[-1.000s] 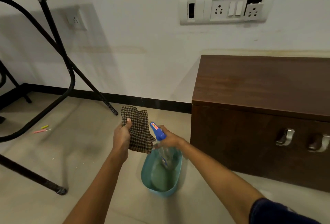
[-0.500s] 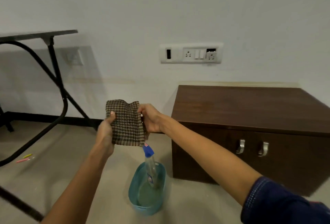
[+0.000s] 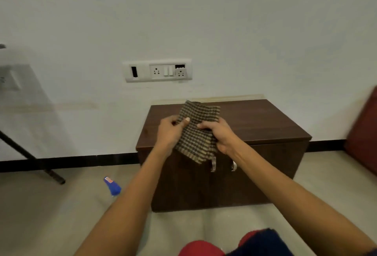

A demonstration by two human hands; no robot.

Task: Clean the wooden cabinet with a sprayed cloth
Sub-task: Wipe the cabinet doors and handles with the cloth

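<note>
Where the beige floor (image 3: 51, 215) meets a white wall (image 3: 204, 21) with a black skirting strip, one dark wooden cabinet (image 3: 265, 125) stands against the wall, two metal handles (image 3: 213, 164) on its front. Both hands hold one checked cloth (image 3: 195, 133) above the cabinet's front edge: the left hand (image 3: 170, 133) pinches its left side, the right hand (image 3: 219, 133) is curled around its right side. One blue spray bottle top (image 3: 112, 186) shows near the cabinet's left side.
</note>
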